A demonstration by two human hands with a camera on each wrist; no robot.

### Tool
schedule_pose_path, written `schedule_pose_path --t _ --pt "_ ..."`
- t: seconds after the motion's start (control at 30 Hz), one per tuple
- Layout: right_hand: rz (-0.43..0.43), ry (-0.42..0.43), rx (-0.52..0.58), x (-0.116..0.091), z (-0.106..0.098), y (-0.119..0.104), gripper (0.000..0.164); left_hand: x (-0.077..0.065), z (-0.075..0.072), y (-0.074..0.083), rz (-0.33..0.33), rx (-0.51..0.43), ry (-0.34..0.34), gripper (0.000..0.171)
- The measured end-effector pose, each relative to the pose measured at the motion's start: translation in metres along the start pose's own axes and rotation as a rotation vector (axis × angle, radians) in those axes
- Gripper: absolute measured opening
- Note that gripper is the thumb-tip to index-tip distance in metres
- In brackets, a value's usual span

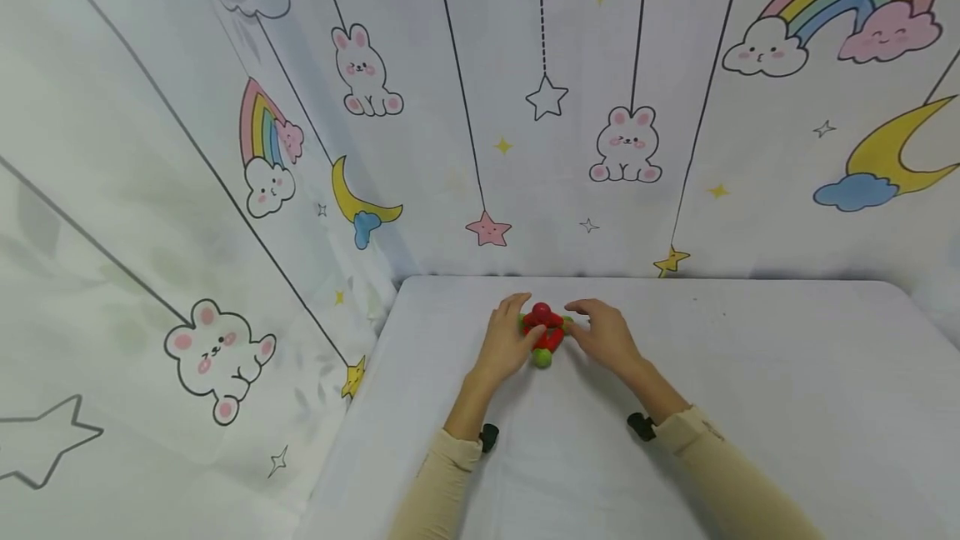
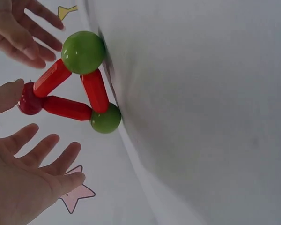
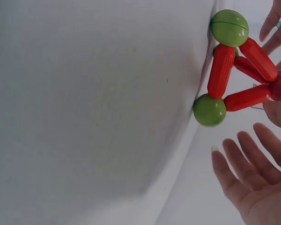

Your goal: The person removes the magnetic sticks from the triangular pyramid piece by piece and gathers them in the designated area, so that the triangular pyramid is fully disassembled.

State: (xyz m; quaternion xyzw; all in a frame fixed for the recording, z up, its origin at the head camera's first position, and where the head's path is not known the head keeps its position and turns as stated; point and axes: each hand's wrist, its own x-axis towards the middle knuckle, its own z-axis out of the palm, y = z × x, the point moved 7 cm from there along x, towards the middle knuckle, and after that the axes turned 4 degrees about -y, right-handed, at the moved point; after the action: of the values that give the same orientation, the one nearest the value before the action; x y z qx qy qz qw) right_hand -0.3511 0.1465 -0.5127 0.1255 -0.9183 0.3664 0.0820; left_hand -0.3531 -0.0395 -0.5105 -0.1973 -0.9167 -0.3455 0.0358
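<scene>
A small pyramid of red rods (image 1: 555,340) and green balls (image 1: 542,357), topped by a red ball (image 1: 542,312), stands on the white table. My left hand (image 1: 510,342) is at its left side, fingers spread and relaxed. In the left wrist view, that thumb (image 2: 10,95) overlaps the edge of the red ball (image 2: 31,99). On the other side, my right hand (image 1: 606,338) curves loosely around the pyramid, its fingers (image 3: 241,154) apart from the rods and its thumb close by the red ball (image 3: 280,86). Neither hand grips the pyramid.
The white-covered table (image 1: 750,407) extends widely to the right and toward me. A cloth backdrop (image 1: 450,132) with cartoon bunnies, stars and rainbows rises behind the table and along its left. Dark wrist cameras (image 1: 641,426) sit at both cuffs.
</scene>
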Motion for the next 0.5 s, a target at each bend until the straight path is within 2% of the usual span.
schedule_pose_path --t 0.23,0.5 --pt "-0.036 -0.018 0.029 0.010 0.012 -0.005 0.034 0.003 0.005 0.005 0.032 -0.041 0.056 0.060" --pt "-0.056 -0.018 0.022 0.013 0.021 -0.002 0.034 0.005 0.010 0.005 0.005 -0.030 0.036 0.052"
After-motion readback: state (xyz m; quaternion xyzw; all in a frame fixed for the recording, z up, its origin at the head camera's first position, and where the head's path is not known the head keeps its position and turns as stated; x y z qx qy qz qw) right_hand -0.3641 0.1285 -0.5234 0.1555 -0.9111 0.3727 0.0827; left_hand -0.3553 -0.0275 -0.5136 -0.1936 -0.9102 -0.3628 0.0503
